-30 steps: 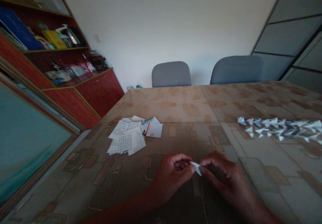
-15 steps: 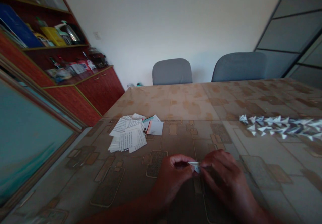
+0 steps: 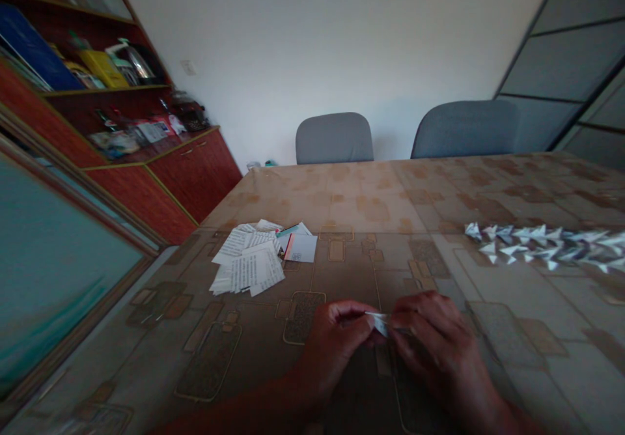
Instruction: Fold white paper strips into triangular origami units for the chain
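A small folded piece of white paper (image 3: 379, 322) is pinched between my two hands, low over the table. My left hand (image 3: 339, 337) grips its left side between thumb and forefinger. On its right side, the fingertips of my right hand (image 3: 432, 337) are closed, partly covering it. Farther off to the left lies a loose pile of cut paper pieces (image 3: 254, 262), most of them printed with text. To the right, two rows of folded paper pieces (image 3: 530, 243) with pointed tips run out toward the frame's edge.
The table (image 3: 336, 194) has a patterned cover. Beyond its far edge stand two grey chairs, a left chair (image 3: 334, 139) and a right chair (image 3: 463, 129), before a white wall. A red-brown cabinet (image 3: 185, 168) with crowded shelves is at the left.
The folded paper has tilted slightly, showing more of its face between the fingers. My right hand's fingers have shifted a little; the paper pile and folded rows stay put.
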Motion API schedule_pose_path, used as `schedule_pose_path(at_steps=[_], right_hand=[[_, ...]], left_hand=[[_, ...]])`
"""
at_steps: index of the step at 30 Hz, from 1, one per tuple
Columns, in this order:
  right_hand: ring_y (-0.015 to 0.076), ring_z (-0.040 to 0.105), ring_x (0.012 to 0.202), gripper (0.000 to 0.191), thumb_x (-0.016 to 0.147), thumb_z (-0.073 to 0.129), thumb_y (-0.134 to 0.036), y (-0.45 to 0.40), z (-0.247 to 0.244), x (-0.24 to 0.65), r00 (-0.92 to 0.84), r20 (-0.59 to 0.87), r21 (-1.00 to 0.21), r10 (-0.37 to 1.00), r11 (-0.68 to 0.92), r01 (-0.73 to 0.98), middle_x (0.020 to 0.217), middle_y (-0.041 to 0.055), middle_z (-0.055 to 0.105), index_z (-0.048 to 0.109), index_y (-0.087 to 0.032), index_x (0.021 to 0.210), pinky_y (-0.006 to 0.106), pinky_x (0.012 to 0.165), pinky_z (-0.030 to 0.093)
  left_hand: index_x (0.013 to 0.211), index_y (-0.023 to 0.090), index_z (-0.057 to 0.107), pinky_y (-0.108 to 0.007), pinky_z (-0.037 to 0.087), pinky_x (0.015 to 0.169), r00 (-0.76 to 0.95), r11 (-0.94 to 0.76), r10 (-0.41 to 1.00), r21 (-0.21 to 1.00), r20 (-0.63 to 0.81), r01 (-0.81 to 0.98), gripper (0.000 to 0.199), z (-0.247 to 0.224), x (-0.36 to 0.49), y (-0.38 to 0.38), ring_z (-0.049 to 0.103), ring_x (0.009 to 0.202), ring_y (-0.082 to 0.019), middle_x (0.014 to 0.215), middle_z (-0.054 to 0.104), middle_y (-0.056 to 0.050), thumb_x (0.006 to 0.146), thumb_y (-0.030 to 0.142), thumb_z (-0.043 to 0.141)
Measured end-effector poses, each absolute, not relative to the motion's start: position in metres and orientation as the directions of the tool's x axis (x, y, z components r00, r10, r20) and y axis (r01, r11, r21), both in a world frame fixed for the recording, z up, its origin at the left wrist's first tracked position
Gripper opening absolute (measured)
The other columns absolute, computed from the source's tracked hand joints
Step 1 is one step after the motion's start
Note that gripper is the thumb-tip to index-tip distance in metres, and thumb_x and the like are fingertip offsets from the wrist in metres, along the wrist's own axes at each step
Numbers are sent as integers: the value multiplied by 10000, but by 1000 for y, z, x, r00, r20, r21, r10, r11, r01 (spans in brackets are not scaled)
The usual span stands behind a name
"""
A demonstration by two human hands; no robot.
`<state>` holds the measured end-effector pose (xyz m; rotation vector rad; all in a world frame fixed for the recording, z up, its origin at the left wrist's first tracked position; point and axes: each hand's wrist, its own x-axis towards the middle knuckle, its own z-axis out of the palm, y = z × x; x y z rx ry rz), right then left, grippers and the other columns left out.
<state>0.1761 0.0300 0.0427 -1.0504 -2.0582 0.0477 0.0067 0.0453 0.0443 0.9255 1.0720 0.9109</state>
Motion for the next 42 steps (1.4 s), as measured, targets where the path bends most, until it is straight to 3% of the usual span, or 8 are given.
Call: schedule_pose_path(at_steps=[7,17,20,22,27,36,42], right_hand=[[186,567,790,250,989,463,-222,28,42,178,-411,668,-224,620,695,683,862,45,692,675,-197,860,317,745,406],[191,622,786,273,990,426,-205,28,44,181,-457,634,-182,624,694,696,880,61,702,682,-205,895,323,721,474],[192,632,779,175,955,495,-199,28,43,180,-417,621,-276,663,683,676,882,58,693,665,-211,919,323,701,498],[194,639,803,106,923,544,-200,28,41,178,-368,591,-400,718,656,640,902,57,682,647,-217,938,313,697,519],[176,672,731,121,832,639,-231,29,34,176,-144,458,-674,877,448,588,808,10,679,582,-236,939,257,604,548],[166,706,654,158,823,615,-228,32,36,175,-78,305,-848,949,308,431,717,-23,714,564,-245,972,237,579,553],[164,686,659,148,836,613,-277,37,34,177,-89,163,-953,983,180,245,717,-15,707,547,-224,958,247,603,538]], left_hand=[[717,113,732,-226,459,593,207,373,919,910,-335,-184,175,41,6,49,631,588,-143,619,698,-31,632,265,712],[747,129,733,-269,473,654,240,348,920,926,-308,-146,252,38,4,50,646,662,-179,696,716,-49,629,348,777],[727,132,737,-254,462,644,253,307,929,944,-270,-121,205,38,2,51,627,645,-164,659,699,-33,675,330,742],[741,133,743,-244,459,645,243,286,936,952,-254,-108,185,39,1,51,619,653,-155,681,704,-31,695,312,726],[783,139,752,-251,473,684,235,251,946,963,-224,-95,179,42,0,49,641,700,-167,731,723,-40,721,302,714],[776,137,741,-242,457,674,263,245,944,959,-201,-145,217,43,-1,50,612,670,-152,675,692,-30,732,348,723],[855,108,733,-258,456,664,326,292,919,937,-220,-191,366,36,-4,57,620,662,-162,700,691,-63,755,459,700]])
